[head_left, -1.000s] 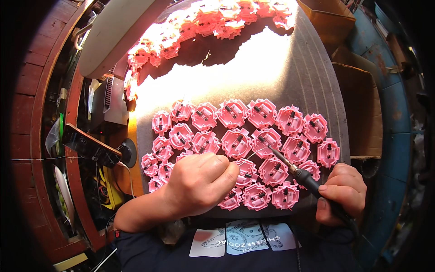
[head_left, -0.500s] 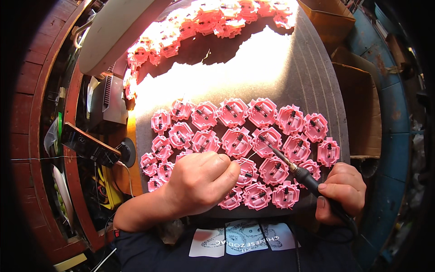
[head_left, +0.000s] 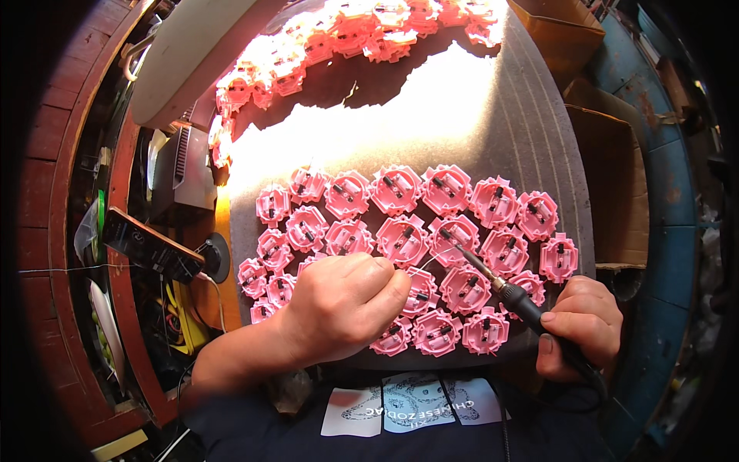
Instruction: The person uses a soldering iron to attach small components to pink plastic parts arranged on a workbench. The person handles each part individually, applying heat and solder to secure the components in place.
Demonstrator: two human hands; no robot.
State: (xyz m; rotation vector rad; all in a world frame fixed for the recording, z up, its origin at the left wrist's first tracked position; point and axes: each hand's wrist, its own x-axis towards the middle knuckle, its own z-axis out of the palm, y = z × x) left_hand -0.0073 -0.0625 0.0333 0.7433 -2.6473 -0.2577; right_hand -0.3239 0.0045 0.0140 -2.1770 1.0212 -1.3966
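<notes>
Grips a soldering iron (head_left: pixel 517 299) by its black handle with the right hand (head_left: pixel 581 325), with fingers closed around it. Holds thin wire (head_left: pixel 436 255) in the left hand (head_left: pixel 348 304), with tightly curled fingers. Aims iron tip and wire at a pink housing (head_left: pixel 449 232) amid rows; cannot tell if touching. Has the right hand at the table's (head_left: pixel 531 131) near right corner, and a broad gray stretch before the far pink cluster (head_left: pixel 350 35).

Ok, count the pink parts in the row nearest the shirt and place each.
3 visible: one pink part beside the left hand, a middle part to its right, and an end part farthest right. That hand may hide others.
</notes>
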